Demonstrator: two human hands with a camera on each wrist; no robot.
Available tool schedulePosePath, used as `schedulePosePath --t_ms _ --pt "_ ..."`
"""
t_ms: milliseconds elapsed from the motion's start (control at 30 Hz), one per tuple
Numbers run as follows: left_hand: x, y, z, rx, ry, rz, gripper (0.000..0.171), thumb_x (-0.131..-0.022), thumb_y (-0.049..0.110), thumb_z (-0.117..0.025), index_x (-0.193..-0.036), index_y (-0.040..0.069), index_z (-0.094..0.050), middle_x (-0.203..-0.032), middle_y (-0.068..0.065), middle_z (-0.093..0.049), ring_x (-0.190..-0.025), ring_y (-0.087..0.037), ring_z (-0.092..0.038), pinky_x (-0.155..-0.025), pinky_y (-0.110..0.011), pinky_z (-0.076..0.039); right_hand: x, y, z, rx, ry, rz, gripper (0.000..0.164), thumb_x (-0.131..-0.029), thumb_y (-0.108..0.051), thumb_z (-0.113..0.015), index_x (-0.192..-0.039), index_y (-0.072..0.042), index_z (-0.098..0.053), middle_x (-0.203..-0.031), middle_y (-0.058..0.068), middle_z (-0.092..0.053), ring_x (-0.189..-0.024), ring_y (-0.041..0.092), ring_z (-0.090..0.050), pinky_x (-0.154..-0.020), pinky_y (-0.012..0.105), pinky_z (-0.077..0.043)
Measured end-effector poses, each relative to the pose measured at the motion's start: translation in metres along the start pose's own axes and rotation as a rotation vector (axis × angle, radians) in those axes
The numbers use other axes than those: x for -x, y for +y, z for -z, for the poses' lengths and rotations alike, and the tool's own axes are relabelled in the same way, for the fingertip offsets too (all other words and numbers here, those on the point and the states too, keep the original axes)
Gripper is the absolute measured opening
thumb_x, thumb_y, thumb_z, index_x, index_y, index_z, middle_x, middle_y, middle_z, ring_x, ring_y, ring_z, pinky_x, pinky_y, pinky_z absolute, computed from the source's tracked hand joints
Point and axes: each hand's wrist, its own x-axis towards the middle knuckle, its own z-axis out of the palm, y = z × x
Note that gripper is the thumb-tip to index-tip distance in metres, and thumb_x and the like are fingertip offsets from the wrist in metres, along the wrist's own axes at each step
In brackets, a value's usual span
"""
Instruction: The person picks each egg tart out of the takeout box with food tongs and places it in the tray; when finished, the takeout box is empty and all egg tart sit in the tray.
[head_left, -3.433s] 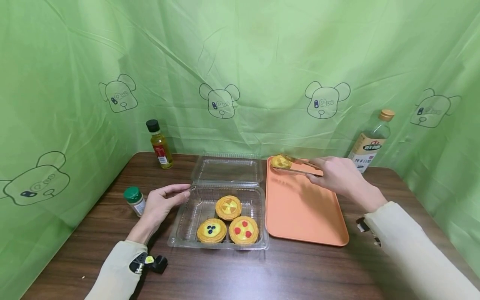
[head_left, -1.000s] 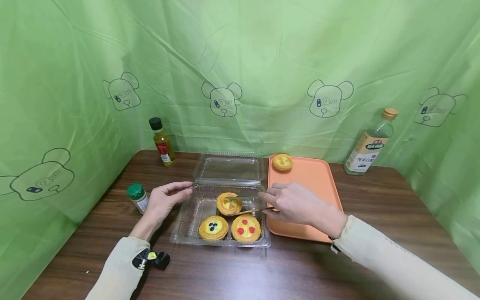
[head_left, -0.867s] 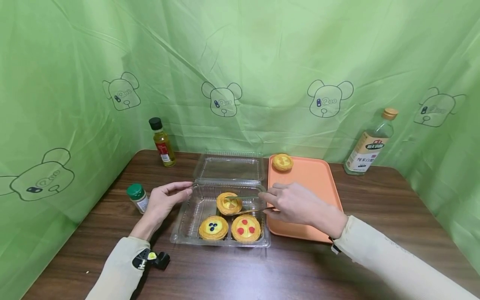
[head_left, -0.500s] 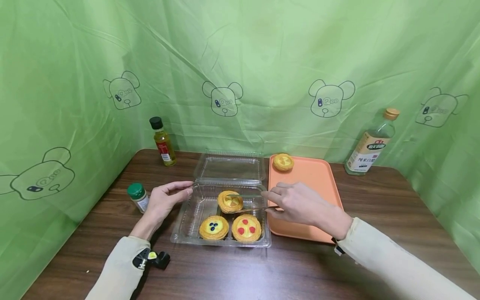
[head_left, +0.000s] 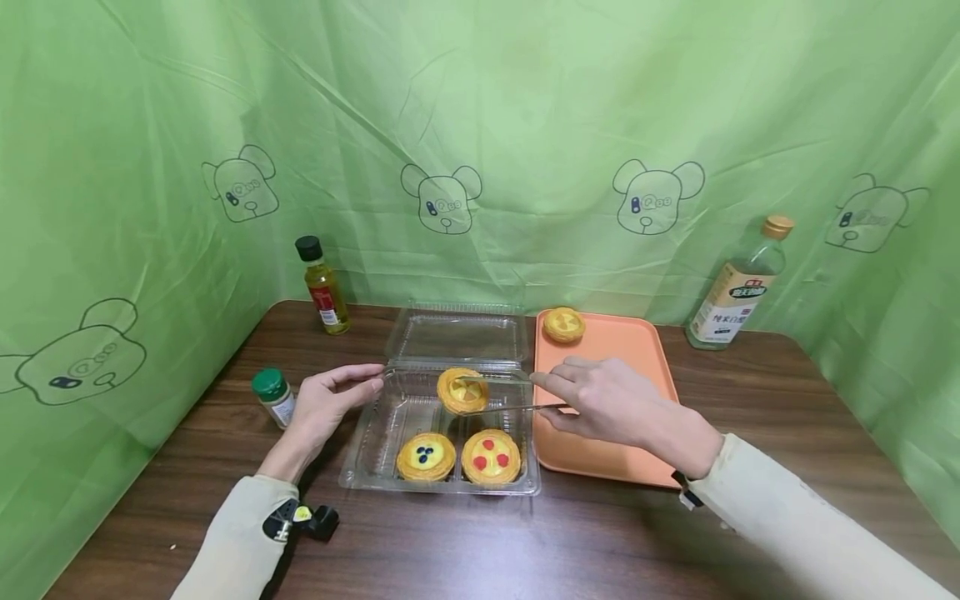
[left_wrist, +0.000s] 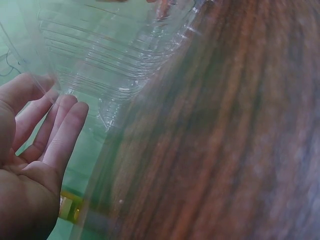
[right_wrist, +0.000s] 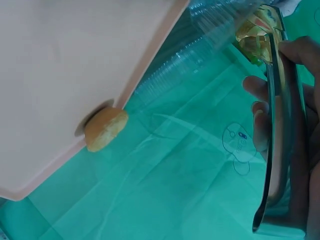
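My right hand (head_left: pixel 600 400) grips metal tongs (right_wrist: pixel 280 125), whose arms pinch an egg tart (head_left: pixel 462 392) with a wedge-patterned top. That tart is raised over the back of a clear plastic clamshell box (head_left: pixel 352 467). Two more tarts lie at the box's front: one with dark blue berries (head_left: pixel 425 457), one with red pieces (head_left: pixel 491 457). At the box's left back corner, my left hand (head_left: pixel 326 408) pinches the rim between thumb and fingers; the left wrist view shows the fingertips (left_wrist: pixel 75 112) right at the plastic edge. Another tart (head_left: pixel 564 325) sits on the orange tray (head_left: pixel 600 458).
The tray stands directly right of the box, whose open lid (head_left: pixel 461 337) lies back toward the green cloth (head_left: pixel 525 100). A green-capped jar (head_left: pixel 273 396) is beside my left hand. An oil bottle (head_left: pixel 324 287) stands back left, a large vinegar bottle (head_left: pixel 731 292) back right.
My right hand went from the tray, leaving a tart there, to the box with the tongs. The tongs closed on the back tart and lifted it slightly. The left hand stayed at the rim.
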Motion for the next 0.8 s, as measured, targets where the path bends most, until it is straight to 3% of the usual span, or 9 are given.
schedulePosePath --t_ms 267,467,633,800 --pt "0.000 0.000 0.000 0.005 -0.006 -0.005 0.044 -0.097 0.022 -0.082 -0.133 -0.001 -0.072 -0.120 -0.012 -0.077 -0.102 -0.011 -0.074 -0.088 -0.028 -0.061 0.003 0.008 0.021 0.006 0.030 -0.028 0.036 -0.082 -0.021 -0.085 -0.114 -0.008 -0.073 -0.083 -0.003 -0.068 -0.065 0.011 -0.062 -0.044 0.029 -0.050" --pt "0.000 0.000 0.001 -0.004 -0.004 -0.009 0.044 -0.097 0.023 -0.083 -0.133 0.000 -0.073 -0.120 -0.010 -0.077 -0.102 -0.010 -0.074 -0.087 -0.026 -0.061 0.009 0.018 0.038 0.040 0.036 -0.075 0.029 -0.097 -0.031 -0.072 -0.113 -0.007 -0.073 -0.083 -0.002 -0.069 -0.064 0.013 -0.061 -0.043 0.031 -0.048" --pt "0.000 0.000 0.001 -0.001 -0.004 -0.003 0.044 -0.097 0.023 -0.083 -0.133 0.000 -0.073 -0.118 -0.007 -0.077 -0.101 -0.011 -0.074 -0.087 -0.027 -0.061 0.017 0.028 0.047 0.066 0.059 -0.091 0.040 -0.108 -0.041 -0.055 -0.118 -0.007 -0.074 -0.088 0.001 -0.074 -0.068 0.015 -0.066 -0.042 0.036 -0.051" --pt "0.001 0.001 0.001 0.001 0.002 -0.002 0.044 -0.097 0.022 -0.083 -0.133 0.000 -0.072 -0.117 -0.006 -0.078 -0.101 -0.011 -0.074 -0.087 -0.027 -0.061 0.027 0.041 0.051 0.091 0.080 -0.115 0.048 -0.110 -0.044 -0.050 -0.119 -0.006 -0.077 -0.092 0.005 -0.077 -0.073 0.021 -0.071 -0.043 0.038 -0.054"
